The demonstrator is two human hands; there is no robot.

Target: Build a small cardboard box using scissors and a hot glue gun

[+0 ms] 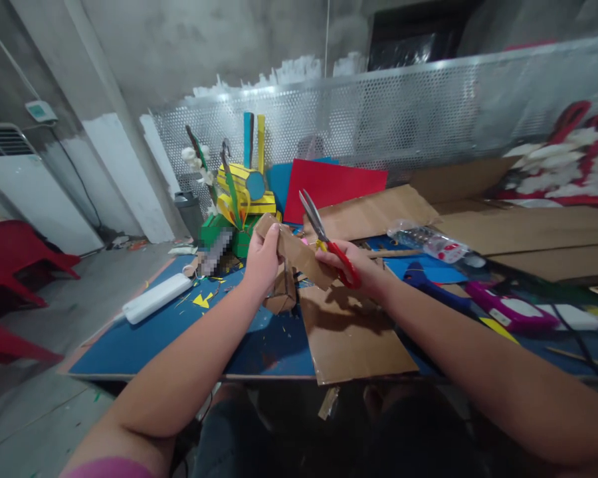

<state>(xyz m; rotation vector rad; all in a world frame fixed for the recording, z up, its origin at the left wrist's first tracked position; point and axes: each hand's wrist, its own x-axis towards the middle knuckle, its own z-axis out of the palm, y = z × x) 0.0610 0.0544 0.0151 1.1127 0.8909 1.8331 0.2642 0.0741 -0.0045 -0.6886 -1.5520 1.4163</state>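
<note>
My left hand [266, 249] grips one end of a brown cardboard strip [299, 251], thumb on top. The strip slants down to the right across the middle of the view, above the table. My right hand [361, 269] is closed around a pair of scissors [345, 261] with red handles, its blades pointing up and a little apart. The strip's lower end lies right at my right hand; whether those fingers also hold it I cannot tell. Below, a flat cardboard sheet [351, 338] rests on the blue table, beside a small folded cardboard piece [282, 292].
A yellow and green paper model [244, 192] stands at the back, beside a red sheet [333, 186]. A white power strip [157, 299] lies left. On the right are a plastic bottle [433, 242], a blue glue gun [436, 289], a purple device [511, 309] and cardboard sheets [533, 229].
</note>
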